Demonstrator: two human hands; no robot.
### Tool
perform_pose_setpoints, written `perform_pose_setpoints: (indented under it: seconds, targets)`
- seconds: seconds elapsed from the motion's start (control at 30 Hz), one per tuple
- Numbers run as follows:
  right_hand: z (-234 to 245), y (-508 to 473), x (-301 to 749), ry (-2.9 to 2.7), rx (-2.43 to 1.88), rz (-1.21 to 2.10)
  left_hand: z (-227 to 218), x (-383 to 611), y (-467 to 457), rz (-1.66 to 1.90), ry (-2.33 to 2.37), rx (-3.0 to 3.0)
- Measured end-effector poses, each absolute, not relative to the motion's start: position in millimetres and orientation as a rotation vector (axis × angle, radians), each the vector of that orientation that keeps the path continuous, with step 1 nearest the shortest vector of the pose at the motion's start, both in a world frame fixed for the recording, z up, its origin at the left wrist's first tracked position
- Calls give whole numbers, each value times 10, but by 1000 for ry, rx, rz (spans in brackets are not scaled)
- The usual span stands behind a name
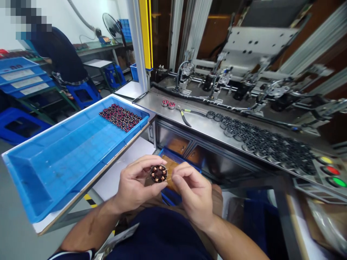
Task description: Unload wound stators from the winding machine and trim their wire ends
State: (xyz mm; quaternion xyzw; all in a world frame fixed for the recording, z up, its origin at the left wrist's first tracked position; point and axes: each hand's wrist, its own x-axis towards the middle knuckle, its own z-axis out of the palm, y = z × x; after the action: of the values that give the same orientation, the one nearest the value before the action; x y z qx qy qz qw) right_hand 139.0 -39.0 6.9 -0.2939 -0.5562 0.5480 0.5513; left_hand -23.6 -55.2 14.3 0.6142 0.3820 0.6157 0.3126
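Between the thumb and fingers of my left hand is a round motor stator, dark with copper-coloured windings facing up. Thin wire ends stick out from its right side. My right hand is just to the right of it, thumb and forefinger pinched together at those wire ends; whether a wire lies between the fingertips is too small to make out. Both hands are above my lap, in front of the metal bench.
At left stands a long blue tray with wound stators at its far end. Pliers, two red-wound stators and many black stator cores lie on the metal bench. Push buttons are at right. A person sits behind.
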Motion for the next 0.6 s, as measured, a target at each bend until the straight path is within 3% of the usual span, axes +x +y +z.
perform_pose_setpoints:
  seconds: [0.2, 0.6]
  targets:
    - [90, -384, 1418, -1334, -696, 1347, 137, -229, -551, 1620, 1021, 1662]
    - [98, -317, 1539, -1641, -573, 921, 188, -233, -586, 1558, 958, 1481]
